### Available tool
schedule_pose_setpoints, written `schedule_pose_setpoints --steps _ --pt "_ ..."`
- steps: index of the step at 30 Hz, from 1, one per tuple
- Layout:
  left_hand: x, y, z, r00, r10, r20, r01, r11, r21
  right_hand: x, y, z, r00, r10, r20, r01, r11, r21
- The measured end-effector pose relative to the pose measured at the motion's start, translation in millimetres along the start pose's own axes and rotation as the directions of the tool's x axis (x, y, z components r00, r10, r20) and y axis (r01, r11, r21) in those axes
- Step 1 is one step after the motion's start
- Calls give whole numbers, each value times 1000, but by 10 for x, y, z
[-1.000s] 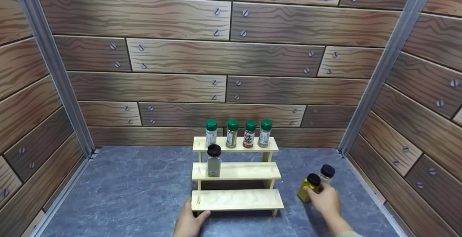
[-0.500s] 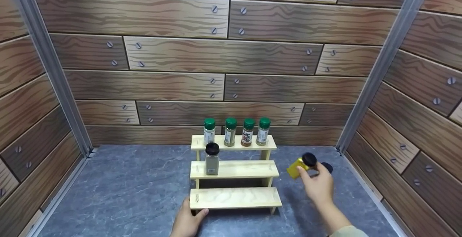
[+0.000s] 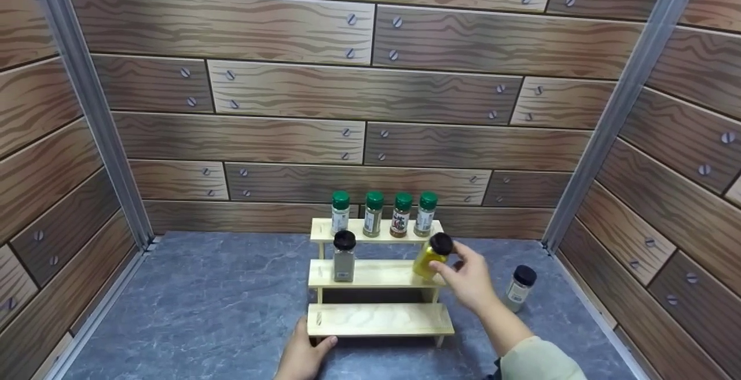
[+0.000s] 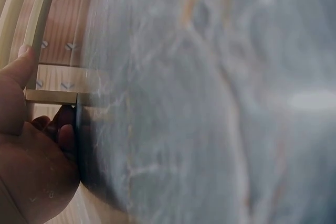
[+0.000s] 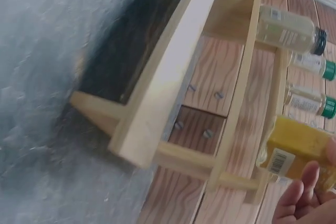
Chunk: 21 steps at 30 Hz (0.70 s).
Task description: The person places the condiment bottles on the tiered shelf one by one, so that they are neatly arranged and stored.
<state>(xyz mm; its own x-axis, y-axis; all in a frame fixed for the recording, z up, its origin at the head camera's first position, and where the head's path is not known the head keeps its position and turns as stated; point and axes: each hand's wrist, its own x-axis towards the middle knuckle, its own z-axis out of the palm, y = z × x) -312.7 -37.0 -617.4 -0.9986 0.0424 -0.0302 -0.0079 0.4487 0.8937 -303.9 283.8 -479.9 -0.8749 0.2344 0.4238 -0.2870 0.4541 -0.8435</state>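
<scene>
A three-step wooden rack [image 3: 382, 319] stands on the grey marbled surface. My left hand [image 3: 302, 354] grips the left end of its lowest step, thumb in front; the left wrist view shows the thumb along the wood and fingers curled beneath. In my right hand [image 3: 472, 280] is a yellow spice bottle [image 3: 425, 261] with a black cap, pinched between thumb and fingers. It leans over the right end of the middle step; whether its base touches the wood I cannot tell. A black-capped grey spice bottle [image 3: 344, 261] is upright at that step's left end.
Several green-capped spice jars [image 3: 372, 220] line the top step. Right of the rack, another black-capped bottle [image 3: 518, 290] stands on the grey surface [image 3: 220, 299]. Wood-print walls [image 3: 289, 90] with metal corner posts [image 3: 613, 108] enclose the back and sides.
My right hand has lifted the yellow bottle off the surface and carried it left to the middle step. The black-capped bottle behind it is now uncovered. My left hand keeps its grip on the rack.
</scene>
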Motion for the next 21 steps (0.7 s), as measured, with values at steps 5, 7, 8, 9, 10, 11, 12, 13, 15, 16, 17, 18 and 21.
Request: schedule_pose_setpoints --steps 5,7,8,9,10,11,12,13,15,16,17,18,21 --pt "-3 -3 -11 1000 12 0 -12 1000 -9 67 -86 203 995 -37 97 37 999 4" --pt "2 -2 -12 1000 17 6 -17 1000 -13 93 -101 277 991 -45 128 45 999 9" --pt "3 -4 -11 1000 23 5 -23 1000 -16 104 -106 310 989 -44 140 44 999 4" --pt "1 -5 -12 1000 29 5 -29 999 -19 115 -110 341 988 -36 151 37 999 -3" --pt "-1 -8 -11 999 37 4 -36 999 -20 123 -114 368 987 -29 160 31 999 -11" --pt "-4 -13 -9 999 46 2 -46 999 -19 130 -120 393 986 -18 168 22 1000 -22" --pt "-6 -18 -8 998 56 -1 -56 998 -19 136 -123 417 984 -8 175 14 1000 -29" --pt "-10 -22 -6 998 63 -4 -63 998 -19 140 -126 439 983 -4 184 10 999 -35" --pt "-14 -27 -3 998 65 -1 -65 998 -21 148 -137 480 979 6 204 1 999 -39" --pt "-15 -27 -2 998 62 2 -62 998 -21 150 -142 500 976 9 216 -1 999 -38" --pt "-16 -26 -1 998 58 3 -58 998 -21 155 -145 520 973 18 228 -9 999 -37" --pt "-14 -24 -2 998 55 4 -55 998 -24 160 -146 539 970 21 241 -13 999 -37" --pt "-12 -16 -10 999 47 4 -47 999 -18 181 -154 588 962 49 268 -38 998 -46"
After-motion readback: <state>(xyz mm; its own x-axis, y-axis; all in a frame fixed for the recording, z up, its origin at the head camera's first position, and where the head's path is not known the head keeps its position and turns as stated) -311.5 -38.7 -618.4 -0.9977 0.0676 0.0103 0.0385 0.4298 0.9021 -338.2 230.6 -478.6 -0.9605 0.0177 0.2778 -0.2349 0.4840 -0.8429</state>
